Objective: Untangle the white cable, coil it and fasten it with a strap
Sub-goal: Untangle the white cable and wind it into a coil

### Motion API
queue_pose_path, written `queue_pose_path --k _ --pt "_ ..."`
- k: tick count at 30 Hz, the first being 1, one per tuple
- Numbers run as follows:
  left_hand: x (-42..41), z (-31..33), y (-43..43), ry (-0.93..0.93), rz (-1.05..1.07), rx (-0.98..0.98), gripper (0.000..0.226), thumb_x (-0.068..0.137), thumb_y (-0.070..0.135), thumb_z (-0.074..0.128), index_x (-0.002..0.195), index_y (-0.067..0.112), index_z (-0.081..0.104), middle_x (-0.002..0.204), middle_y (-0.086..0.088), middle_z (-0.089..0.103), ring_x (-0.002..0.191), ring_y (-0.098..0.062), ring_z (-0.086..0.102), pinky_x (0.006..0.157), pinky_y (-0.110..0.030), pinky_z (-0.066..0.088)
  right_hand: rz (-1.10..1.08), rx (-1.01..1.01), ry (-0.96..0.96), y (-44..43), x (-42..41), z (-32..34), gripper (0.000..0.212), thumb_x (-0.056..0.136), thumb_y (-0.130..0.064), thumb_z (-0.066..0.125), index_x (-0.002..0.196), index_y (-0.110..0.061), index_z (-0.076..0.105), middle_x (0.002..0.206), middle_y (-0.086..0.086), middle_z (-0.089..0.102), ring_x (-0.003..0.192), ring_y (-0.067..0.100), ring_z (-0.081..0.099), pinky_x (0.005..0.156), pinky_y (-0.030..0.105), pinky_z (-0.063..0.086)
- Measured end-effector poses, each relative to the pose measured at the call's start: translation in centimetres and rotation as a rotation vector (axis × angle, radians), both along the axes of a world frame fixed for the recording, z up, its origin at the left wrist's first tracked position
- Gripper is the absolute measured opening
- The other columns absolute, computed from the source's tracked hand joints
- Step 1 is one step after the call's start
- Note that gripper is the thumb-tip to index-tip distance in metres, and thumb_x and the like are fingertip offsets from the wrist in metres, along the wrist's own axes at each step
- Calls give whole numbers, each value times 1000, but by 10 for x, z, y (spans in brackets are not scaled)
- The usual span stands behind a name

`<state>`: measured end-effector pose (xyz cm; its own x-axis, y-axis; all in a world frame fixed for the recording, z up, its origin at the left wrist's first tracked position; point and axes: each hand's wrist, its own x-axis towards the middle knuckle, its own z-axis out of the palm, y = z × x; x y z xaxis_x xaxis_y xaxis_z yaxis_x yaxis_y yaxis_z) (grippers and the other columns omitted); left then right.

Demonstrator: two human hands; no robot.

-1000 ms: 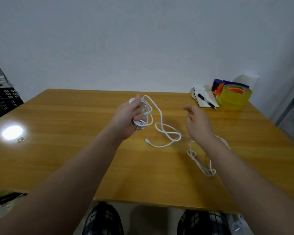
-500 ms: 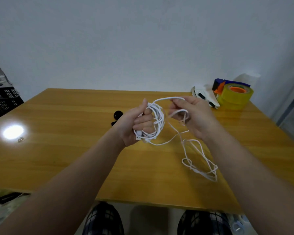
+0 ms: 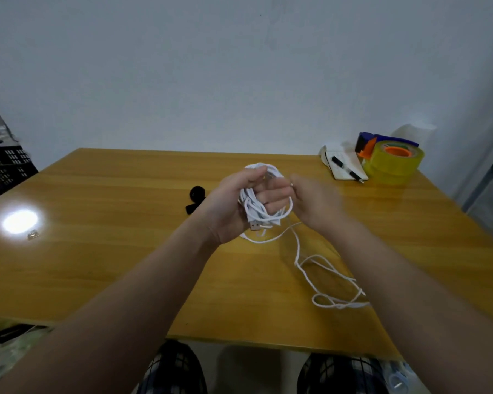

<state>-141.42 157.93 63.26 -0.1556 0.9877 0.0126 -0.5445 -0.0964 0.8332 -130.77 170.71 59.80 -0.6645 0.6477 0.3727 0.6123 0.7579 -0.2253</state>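
Fingers [image 3: 273,194] of left hand [image 3: 231,211] clutch the half-coiled white cable [image 3: 252,213].

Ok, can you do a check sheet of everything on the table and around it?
Surface: wooden table, glare spot at left.
Job's things: white cable, partly coiled; black strap lies unused.
Clutter: tape roll, notebook, pen, small metal bit.
Grippers: left hand grips the white cable; right hand blurred beside it, grip unclear.
Cables: loose tail trails on the table.
Surroundings: grey wall, black crate at left.

Cable [image 3: 249,209] is white, strap [image 3: 197,193] black, trousers [image 3: 171,371] checked.
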Motion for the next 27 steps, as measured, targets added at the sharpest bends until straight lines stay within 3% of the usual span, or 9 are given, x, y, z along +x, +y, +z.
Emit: queue_pose_path --k 4,6,9,12,16,18,20,23,27 --pt "-13 2 1 -82 31 46 26 100 18 35 99 -1 53 109 -21 68 102 -28 68 87 -38 56 79 95 -130 -4 3 -16 20 88 -17 44 107 -18 50 107 2 60 105 25 51 84 37 30" --pt "-23 3 3 -121 93 32 29 102 19 33 103 -1 54 126 -24 59 114 -29 61 92 -41 52 102 108 -172 -8 8 -23 24 84 -9 44 103 -23 48 111 -4 55 110 20 46 87 35 26" --pt "-39 2 9 -162 200 11 42 102 21 32 135 -5 35 139 -25 47 129 -30 48 92 -43 47 212 42 -180 -16 14 -31 41 83 0 41 116 -24 49 122 -6 50 117 17 41 89 32 29" --pt "-39 -6 15 -122 232 -48 26 103 16 32 111 -2 48 144 -25 41 134 -31 42 99 -45 40 320 -110 -163 -20 11 -34 34 95 -10 40 125 -22 49 126 -1 52 113 22 49 83 33 40" --pt "-30 -11 25 -187 257 -44 45 102 10 32 144 -3 26 147 -21 39 131 -29 46 88 -40 45 270 -141 -242 -20 5 -34 38 95 -12 41 129 -26 51 106 5 58 101 27 57 76 32 41" --pt "-26 -12 31 -197 269 -46 49 102 9 33 147 -2 20 146 -19 40 126 -28 50 83 -39 46 228 -87 -341 -25 3 -29 30 97 -18 41 123 -25 55 102 6 59 100 29 59 69 29 37" --pt "-22 -14 35 -159 288 -94 37 101 8 35 137 -2 34 130 -17 50 108 -27 57 84 -41 44 280 -11 -439 -36 0 -24 29 98 -22 39 124 -25 53 111 5 60 104 27 58 69 30 37" --pt "-26 -20 39 -21 390 -179 10 100 7 40 95 0 47 92 -12 49 77 -21 55 73 -35 46 392 -24 -437 -48 0 -17 34 98 -20 39 132 -23 45 116 6 53 107 27 56 70 34 39" --pt "-39 -24 41 129 524 -236 8 98 10 46 101 2 46 78 -9 44 67 -20 49 64 -34 41 372 -134 -298 -43 10 0 34 97 -11 42 130 -19 48 123 3 54 112 22 54 83 32 43"
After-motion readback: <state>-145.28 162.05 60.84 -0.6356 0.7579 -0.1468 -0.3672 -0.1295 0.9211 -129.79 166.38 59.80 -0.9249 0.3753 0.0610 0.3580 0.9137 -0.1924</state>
